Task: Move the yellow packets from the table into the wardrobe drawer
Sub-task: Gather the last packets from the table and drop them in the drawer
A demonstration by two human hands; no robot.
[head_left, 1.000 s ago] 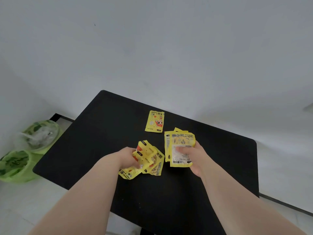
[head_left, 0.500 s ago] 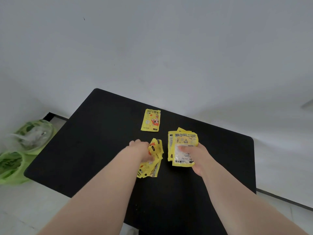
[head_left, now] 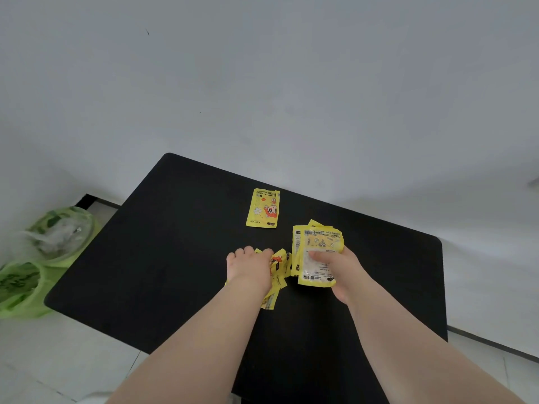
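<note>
Black counter (head_left: pixel 163 258) bare toward left edge. Left hand (head_left: pixel 250 269) clamped on crumpled packets (head_left: pixel 278 269); right hand (head_left: pixel 339 269) grips packet stack (head_left: pixel 316 249). Single packet (head_left: pixel 263 207) flat beyond. Green bins (head_left: pixel 38 252) on floor, left.

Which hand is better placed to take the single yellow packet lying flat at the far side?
Left. The left hand is nearer the single packet, though it holds crumpled packets; the right hand grips a stack.

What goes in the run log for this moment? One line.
left hand: gripping crumpled packets | right hand: holding packet stack | loose packet: on table
</note>
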